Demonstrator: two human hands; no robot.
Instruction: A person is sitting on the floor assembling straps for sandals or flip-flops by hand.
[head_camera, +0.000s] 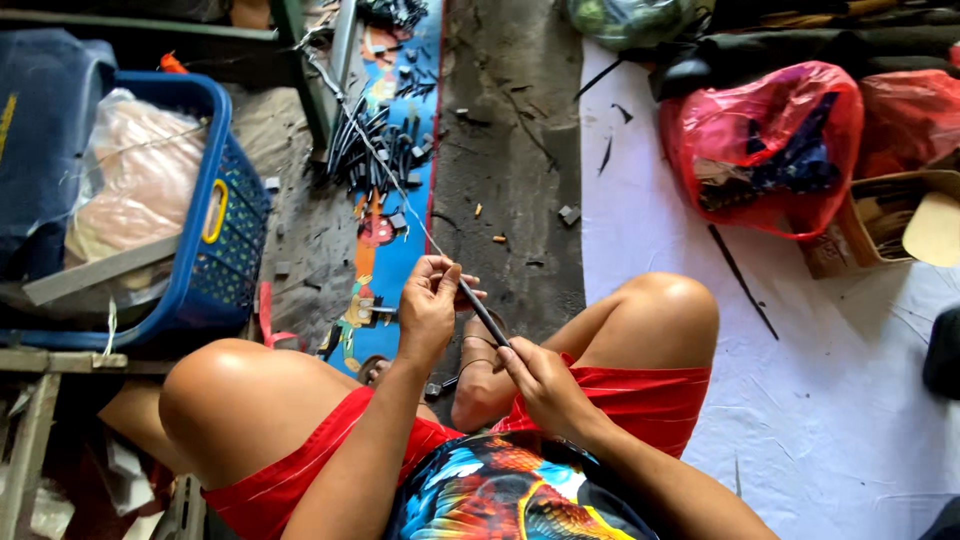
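Both hands' grips closed on thin black rod (484, 312), left hand (428, 305), right hand (540, 385), red plastic bag (765, 145) upper right

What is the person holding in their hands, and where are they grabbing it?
A thin black stick. The left hand pinches its upper end with the fingers; the right hand grips its lower end. A thin string runs up from the left hand.

Looks like an informal home workshop, worked seated on the floor: bare concrete floor (510, 150) ahead of the hands, pile of short black tubes (385, 150) on a colourful mat (405, 215), blue plastic basket (225, 250) to the left, stuffed red plastic bags (770, 150) on a white sheet (850, 400) to the right.
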